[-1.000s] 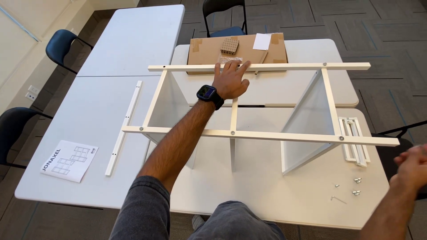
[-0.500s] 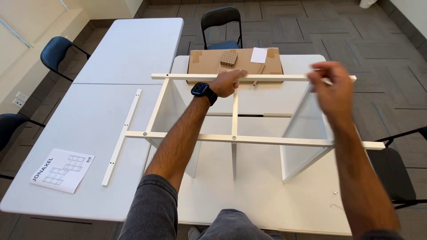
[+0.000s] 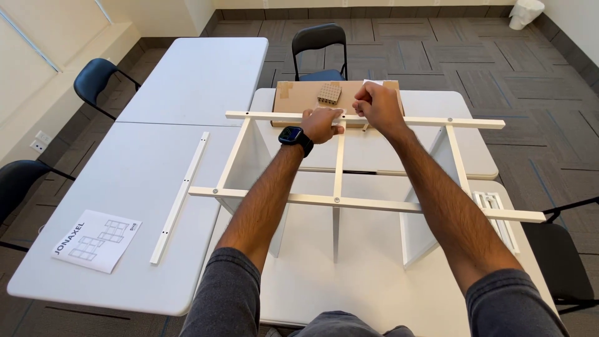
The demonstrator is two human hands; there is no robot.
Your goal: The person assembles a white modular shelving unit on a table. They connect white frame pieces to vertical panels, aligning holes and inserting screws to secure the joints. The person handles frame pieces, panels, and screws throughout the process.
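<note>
White tables fill a carpeted room. On the near table stands a thin white metal frame (image 3: 349,203), likely light and stiff. Left hand (image 3: 321,125) rests on its far rail; right hand (image 3: 376,107) pinches something small there, best gripped by rails.

Both arms outstretched — left hand (image 3: 321,123) flat (right hand (image 3: 376,106) fisted)

My right grip (image 3: 376,105) is curled so I cannot tell what it pinches; my fingers cover that stretch of the white frame (image 3: 368,203). The cardboard box (image 3: 299,95) at twelve o'clock sits partly behind my hands, and the loose white rails (image 3: 499,215) at three o'clock are partly hidden under the frame's near bar
</note>
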